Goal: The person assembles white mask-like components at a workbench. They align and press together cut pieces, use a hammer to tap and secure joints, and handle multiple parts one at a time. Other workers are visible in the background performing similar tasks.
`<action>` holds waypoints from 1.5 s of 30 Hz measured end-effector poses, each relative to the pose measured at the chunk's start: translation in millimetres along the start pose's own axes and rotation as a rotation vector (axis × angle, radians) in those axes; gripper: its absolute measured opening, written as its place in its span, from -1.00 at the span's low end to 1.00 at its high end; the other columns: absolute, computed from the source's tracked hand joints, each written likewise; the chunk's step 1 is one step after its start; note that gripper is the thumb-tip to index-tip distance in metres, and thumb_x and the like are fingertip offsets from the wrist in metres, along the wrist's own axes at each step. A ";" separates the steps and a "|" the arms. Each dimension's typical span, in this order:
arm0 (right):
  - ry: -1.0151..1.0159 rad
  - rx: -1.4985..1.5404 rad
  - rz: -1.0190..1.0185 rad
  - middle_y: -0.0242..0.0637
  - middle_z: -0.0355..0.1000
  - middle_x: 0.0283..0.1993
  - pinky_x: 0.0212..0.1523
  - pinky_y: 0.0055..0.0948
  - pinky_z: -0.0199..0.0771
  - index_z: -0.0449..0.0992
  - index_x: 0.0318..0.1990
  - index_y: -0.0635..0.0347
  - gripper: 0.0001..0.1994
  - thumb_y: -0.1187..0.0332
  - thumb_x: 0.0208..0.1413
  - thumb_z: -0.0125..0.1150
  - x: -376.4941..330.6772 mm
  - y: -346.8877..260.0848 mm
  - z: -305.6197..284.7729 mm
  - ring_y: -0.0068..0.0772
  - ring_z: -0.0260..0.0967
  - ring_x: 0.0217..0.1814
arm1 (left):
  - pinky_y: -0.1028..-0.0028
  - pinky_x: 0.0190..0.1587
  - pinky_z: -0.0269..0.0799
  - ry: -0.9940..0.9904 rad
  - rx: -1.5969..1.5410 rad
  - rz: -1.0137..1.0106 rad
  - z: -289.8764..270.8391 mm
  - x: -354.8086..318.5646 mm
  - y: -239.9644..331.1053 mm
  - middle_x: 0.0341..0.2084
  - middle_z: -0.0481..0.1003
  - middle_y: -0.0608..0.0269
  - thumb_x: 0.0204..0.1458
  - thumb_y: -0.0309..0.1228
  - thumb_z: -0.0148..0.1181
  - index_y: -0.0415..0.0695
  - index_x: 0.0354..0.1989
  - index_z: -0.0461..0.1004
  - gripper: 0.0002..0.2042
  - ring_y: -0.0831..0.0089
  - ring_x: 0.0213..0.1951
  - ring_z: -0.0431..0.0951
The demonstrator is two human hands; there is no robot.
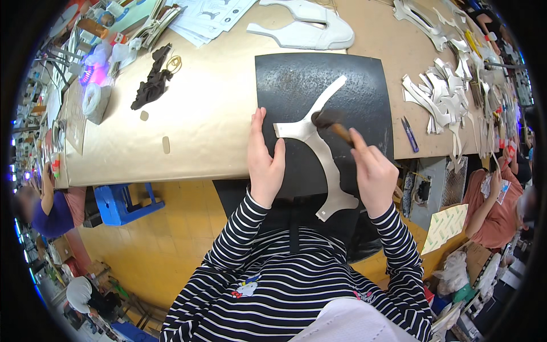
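Note:
A pale silvery, branching cut piece of sheet material [326,159] lies on a black mat [285,74], its lower end reaching the mat's near edge. My right hand [374,174] is closed round the wooden handle of a hammer [342,133]. The hammer's dark head, slightly blurred, is over the middle of the piece, where its arms join; whether it touches cannot be told. My left hand [265,162] rests at the mat's left edge with fingers stretched and thumb apart. It holds nothing and is beside the piece's short left arm.
Similar pale cut pieces [444,97] are heaped at the right, near a blue pen-like tool [409,135]. White shaped templates [307,31] and printed sheets [211,17] lie at the back. Dark crumpled cloth [152,80] sits left. A blue stool [122,202] stands below; other people work at both sides.

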State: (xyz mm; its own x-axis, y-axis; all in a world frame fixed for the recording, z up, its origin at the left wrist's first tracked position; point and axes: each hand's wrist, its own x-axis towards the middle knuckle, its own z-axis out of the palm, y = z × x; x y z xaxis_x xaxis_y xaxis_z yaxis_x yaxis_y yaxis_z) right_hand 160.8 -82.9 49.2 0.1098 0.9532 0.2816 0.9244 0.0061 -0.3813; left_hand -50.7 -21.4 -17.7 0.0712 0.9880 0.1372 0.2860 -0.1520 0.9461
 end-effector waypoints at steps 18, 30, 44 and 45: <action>-0.063 -0.005 -0.067 -0.35 0.40 -0.41 -0.41 -0.31 0.47 0.60 0.21 -0.15 -0.50 0.51 0.09 0.27 -16.3 6.6 14.7 -0.28 0.42 -0.47 | 0.27 0.49 0.04 0.042 0.044 0.022 3.7 14.7 2.1 0.37 0.32 -0.01 0.29 -0.69 -0.16 -0.27 0.39 0.27 -0.52 0.14 0.46 0.21; 0.172 0.020 -0.064 -0.14 0.50 0.04 0.17 -0.11 0.39 0.61 0.13 0.03 -0.61 0.45 0.10 0.31 33.3 39.8 3.3 -0.03 0.42 0.13 | 0.13 -0.04 0.37 -0.344 0.507 -0.008 14.8 35.5 26.5 -0.32 0.46 0.02 -0.08 -0.35 0.46 -0.28 -0.04 0.52 -0.57 0.02 -0.18 0.48; -0.747 1.293 0.344 -0.41 0.52 -0.42 -0.20 -0.62 0.45 0.64 -0.27 0.33 -0.88 0.43 0.15 0.38 39.4 -14.0 -73.0 -0.63 0.41 -0.47 | 0.61 -0.07 0.34 -0.640 -0.800 -0.534 -27.2 -10.5 109.3 -0.22 0.53 0.43 0.33 -0.27 0.20 -0.17 -0.01 0.53 -0.76 0.67 -0.14 0.45; -0.692 1.240 0.246 -0.39 0.52 -0.41 -0.10 -0.56 0.43 0.64 -0.28 0.34 -0.88 0.44 0.12 0.39 39.4 -12.2 -73.6 -0.60 0.40 -0.40 | 0.60 -0.06 0.36 -0.634 -0.834 -0.533 -26.1 -11.8 112.1 -0.21 0.54 0.42 0.32 -0.28 0.21 -0.18 0.00 0.53 -0.76 0.66 -0.13 0.47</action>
State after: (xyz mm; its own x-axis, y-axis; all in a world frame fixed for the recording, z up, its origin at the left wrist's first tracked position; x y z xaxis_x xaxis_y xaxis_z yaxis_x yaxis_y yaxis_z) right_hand 180.7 -67.6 129.7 -0.3118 0.9190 -0.2413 -0.0388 -0.2661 -0.9632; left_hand -44.4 -49.3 94.3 0.6617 0.6945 -0.2824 -0.2737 0.5745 0.7714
